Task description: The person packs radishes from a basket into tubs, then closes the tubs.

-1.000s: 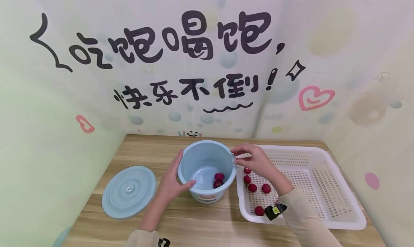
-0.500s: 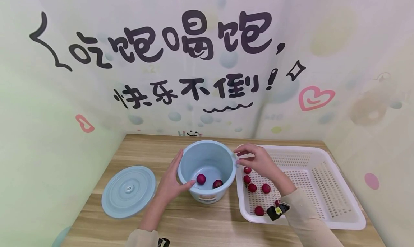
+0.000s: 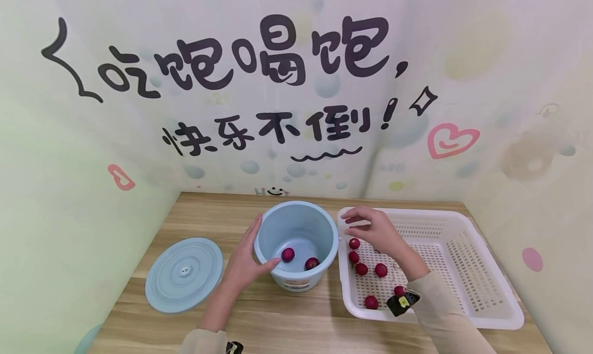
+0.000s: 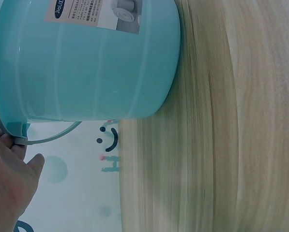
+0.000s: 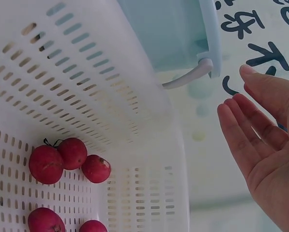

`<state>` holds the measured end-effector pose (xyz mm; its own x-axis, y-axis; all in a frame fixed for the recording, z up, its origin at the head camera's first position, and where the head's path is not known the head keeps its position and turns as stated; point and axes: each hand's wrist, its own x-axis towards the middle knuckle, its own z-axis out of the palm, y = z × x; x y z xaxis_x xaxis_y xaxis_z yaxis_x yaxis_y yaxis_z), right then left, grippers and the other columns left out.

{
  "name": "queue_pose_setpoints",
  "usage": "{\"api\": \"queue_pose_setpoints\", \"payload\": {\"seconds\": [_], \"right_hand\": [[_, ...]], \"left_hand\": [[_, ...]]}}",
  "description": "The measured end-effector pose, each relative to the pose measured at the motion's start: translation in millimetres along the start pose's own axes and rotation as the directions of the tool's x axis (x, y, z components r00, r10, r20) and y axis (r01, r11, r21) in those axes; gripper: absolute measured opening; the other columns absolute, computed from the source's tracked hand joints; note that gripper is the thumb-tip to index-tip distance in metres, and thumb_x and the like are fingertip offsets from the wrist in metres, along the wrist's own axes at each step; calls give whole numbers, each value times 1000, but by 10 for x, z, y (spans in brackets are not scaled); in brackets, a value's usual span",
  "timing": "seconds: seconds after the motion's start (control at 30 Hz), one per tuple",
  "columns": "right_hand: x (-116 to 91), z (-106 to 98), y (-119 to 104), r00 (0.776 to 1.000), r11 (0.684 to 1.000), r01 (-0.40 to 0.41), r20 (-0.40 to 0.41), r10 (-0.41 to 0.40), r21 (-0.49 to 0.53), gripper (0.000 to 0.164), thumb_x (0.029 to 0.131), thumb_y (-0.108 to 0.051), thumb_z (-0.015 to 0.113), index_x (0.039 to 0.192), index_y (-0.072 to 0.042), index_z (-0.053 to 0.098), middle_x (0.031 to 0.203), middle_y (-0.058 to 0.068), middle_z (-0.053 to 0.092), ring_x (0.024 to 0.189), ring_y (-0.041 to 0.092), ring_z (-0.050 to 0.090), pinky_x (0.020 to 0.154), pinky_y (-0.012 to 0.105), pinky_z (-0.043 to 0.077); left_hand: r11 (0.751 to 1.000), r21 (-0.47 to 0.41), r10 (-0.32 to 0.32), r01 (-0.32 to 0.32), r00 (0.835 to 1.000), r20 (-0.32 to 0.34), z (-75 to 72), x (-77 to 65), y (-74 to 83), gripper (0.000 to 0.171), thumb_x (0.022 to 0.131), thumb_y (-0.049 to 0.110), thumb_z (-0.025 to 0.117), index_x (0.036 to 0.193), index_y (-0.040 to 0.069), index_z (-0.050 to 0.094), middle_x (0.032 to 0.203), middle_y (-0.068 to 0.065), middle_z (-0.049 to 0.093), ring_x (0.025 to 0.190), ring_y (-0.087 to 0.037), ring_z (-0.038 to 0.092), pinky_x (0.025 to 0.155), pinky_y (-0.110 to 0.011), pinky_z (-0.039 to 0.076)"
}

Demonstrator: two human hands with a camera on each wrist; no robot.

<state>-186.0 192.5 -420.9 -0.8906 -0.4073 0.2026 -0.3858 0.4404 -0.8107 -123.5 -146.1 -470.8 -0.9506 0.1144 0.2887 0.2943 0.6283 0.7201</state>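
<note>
A light blue bucket (image 3: 296, 282) stands mid-table with two small round red radishes (image 3: 288, 255) on its bottom, apart from each other. My left hand (image 3: 244, 259) holds the bucket's left side, thumb over the front rim. In the left wrist view, fingers of the left hand (image 4: 13, 169) curl by the handle hinge at the rim. My right hand (image 3: 370, 230) is over the left edge of a white perforated basket (image 3: 486, 320), holding nothing; its fingers are slightly bent and apart from the bucket. Several radishes (image 5: 46, 164) lie in the basket's left part.
A round blue lid (image 3: 185, 274) lies on the wooden table (image 3: 287, 328) left of the bucket. The bucket's handle (image 5: 188, 77) hangs down behind it, beside the basket wall. A printed wall (image 3: 278, 174) closes off the back.
One radish in the bucket has rolled left, away from the other. My right hand has drawn back rightward from the bucket's rim. The left hand has stayed in place.
</note>
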Motion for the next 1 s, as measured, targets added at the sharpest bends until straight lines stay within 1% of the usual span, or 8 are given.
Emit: {"api": "queue_pose_setpoints", "payload": {"seconds": [0.17, 0.3, 0.43, 0.53, 0.77, 0.9, 1.0], "right_hand": [[-28, -15, 19, 1000, 1000, -18, -2, 18, 5, 33, 86, -7, 76, 117, -1, 69, 118, 19, 69, 108, 34, 69, 87, 38, 62], [-43, -20, 65, 1000, 1000, -23, -5, 23, 5, 33, 86, -9, 76, 118, -2, 69, 118, 17, 70, 108, 33, 70, 87, 38, 62], [-61, -25, 129, 1000, 1000, -20, -3, 20, 17, 33, 87, -9, 76, 118, -1, 69, 117, 20, 70, 108, 35, 70, 88, 39, 61], [-79, -34, 157, 999, 999, -33, -3, 33, 20, 32, 87, -9, 75, 118, -1, 68, 117, 21, 70, 108, 35, 70, 89, 38, 61], [-115, -51, 203, 999, 999, -42, 2, 42, 21, 31, 88, -6, 73, 117, 3, 67, 118, 25, 68, 108, 37, 69, 90, 38, 61], [-135, -53, 259, 999, 999, -44, -5, 44, 12, 31, 88, -7, 74, 116, 4, 67, 117, 24, 68, 107, 37, 69, 88, 35, 61], [-153, -58, 299, 998, 998, -56, -14, 56, -2, 32, 87, -9, 76, 116, 3, 68, 118, 22, 69, 106, 36, 69, 87, 33, 62]], "left_hand": [[1000, 2, 2, -2, 1000, 0, 0, -3, -3, 106, 73, 44, 82, 159, 20, 26, 165, -7, 29, 150, -33, 33, 115, -59, 37], [1000, 5, 7, -7, 1000, -3, 1, -3, -5, 106, 73, 44, 82, 159, 20, 26, 165, -7, 30, 150, -33, 33, 115, -59, 38], [1000, 8, 9, -9, 1000, -4, 1, -4, -5, 105, 72, 45, 81, 159, 18, 27, 165, -6, 29, 150, -33, 33, 114, -60, 39], [1000, 10, 6, -6, 1000, -1, 0, -4, -1, 105, 72, 45, 81, 159, 17, 27, 165, -6, 29, 150, -33, 33, 113, -60, 39], [1000, 6, -11, 11, 1000, 5, -7, -9, 26, 105, 73, 45, 81, 159, 21, 26, 165, -9, 29, 150, -34, 33, 112, -61, 40], [1000, 4, -21, 21, 1000, 9, -10, -10, 39, 105, 73, 45, 81, 159, 22, 25, 165, -9, 29, 150, -34, 32, 112, -61, 40], [1000, 6, -26, 26, 1000, 11, -8, -10, 42, 105, 74, 46, 80, 159, 22, 25, 165, -9, 29, 150, -34, 32, 111, -61, 41]]}}
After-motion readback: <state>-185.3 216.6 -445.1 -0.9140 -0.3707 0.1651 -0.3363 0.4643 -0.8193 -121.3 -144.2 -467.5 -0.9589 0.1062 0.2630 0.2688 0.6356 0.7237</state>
